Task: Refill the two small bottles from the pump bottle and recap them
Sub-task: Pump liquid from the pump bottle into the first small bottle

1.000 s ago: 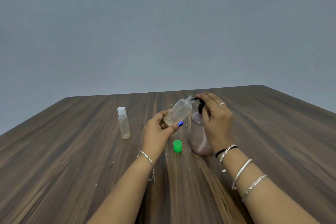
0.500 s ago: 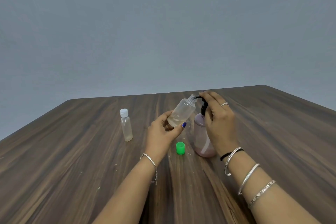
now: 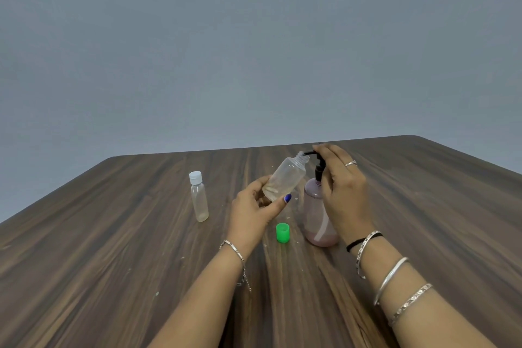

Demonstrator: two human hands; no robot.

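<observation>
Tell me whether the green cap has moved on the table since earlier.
No. The green cap keeps its spot left of the pump bottle base; only the camera drifted.

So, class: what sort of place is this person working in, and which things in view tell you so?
Probably a plain indoor tabletop set up for the job, not a fitted kitchen or bathroom: a bare dark wood-grain table, a blank grey wall behind, and only the pinkish pump bottle and small bottles out.
</observation>
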